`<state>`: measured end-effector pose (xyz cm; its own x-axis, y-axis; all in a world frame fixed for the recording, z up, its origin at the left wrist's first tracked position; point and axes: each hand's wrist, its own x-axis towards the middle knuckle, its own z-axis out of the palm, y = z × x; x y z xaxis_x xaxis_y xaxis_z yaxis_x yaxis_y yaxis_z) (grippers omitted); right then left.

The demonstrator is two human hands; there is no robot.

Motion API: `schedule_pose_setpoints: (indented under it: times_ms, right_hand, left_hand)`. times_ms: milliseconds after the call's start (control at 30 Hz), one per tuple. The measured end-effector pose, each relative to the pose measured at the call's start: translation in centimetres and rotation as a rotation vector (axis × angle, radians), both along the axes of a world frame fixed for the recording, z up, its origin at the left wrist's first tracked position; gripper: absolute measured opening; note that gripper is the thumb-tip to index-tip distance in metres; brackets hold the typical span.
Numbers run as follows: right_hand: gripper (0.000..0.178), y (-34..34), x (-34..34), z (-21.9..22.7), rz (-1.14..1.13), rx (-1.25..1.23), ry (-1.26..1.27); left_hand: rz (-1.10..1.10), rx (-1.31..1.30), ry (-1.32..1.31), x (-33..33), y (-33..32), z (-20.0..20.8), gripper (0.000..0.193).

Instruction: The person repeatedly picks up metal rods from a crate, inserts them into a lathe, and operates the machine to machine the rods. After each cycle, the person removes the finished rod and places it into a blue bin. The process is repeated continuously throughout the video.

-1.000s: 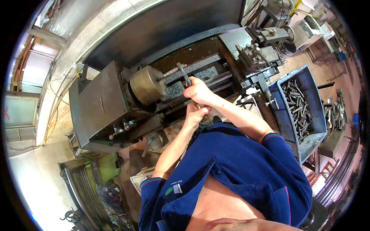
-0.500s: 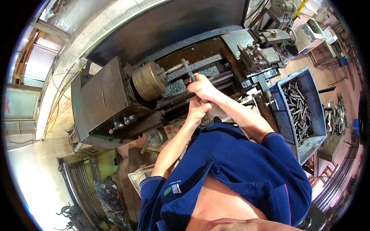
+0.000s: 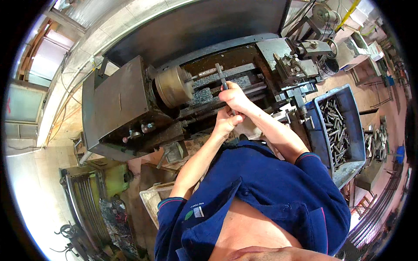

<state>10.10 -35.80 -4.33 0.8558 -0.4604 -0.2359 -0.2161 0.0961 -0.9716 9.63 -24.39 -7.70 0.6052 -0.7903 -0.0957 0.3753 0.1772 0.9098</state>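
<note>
A long, flat, file-like metal bar points away from me over the lathe bed. My right hand is closed around its middle. Closer to my body, my left hand grips the near end, its fingers partly hidden under the right wrist. To the left of the bar is the round lathe chuck, its surface smeared as if turning. A thin rod sticks out of the chuck toward the bar's far end. Whether the bar touches the rod, I cannot tell.
Metal chips lie on the lathe bed. The headstock with its levers stands left, the tool post right. A blue bin full of metal pieces sits at my right. A dark splash guard runs behind.
Both hands and the bar have shifted slightly right, and the bar's far end now looks a little farther from the chuck. My grip stays the same. The whole view has tilted slightly.
</note>
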Motion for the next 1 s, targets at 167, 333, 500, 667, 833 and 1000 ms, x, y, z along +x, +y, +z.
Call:
schedule_pose_setpoints:
  times_ms: [167,333,500,667,833,1000]
  right_hand:
    - [0.016,1.1,0.9,0.0,0.064,-0.057,0.010]
    - [0.012,-0.1,-0.2,0.2,0.016,-0.024,-0.088]
    - [0.016,1.4,0.6,0.8,0.039,-0.028,0.004]
    - [0.020,0.3,0.2,1.3,0.104,-0.044,-0.011]
    - [0.018,-1.0,-0.2,0.2,0.015,-0.002,-0.039]
    - [0.015,-2.0,-1.2,0.0,-0.033,0.056,-0.043]
  left_hand:
    - [0.028,0.013,-0.003,0.5,1.2,0.4,0.057]
    - [-0.088,0.066,0.092,0.5,0.3,0.4,0.043]
    - [0.005,0.012,0.023,0.5,1.2,0.3,0.043]
    - [-0.008,-0.012,-0.021,0.6,0.4,0.4,0.046]
    - [-0.053,0.010,-0.014,0.4,-0.7,0.0,0.047]
    - [-0.129,0.002,0.025,0.3,-1.6,-0.3,0.051]
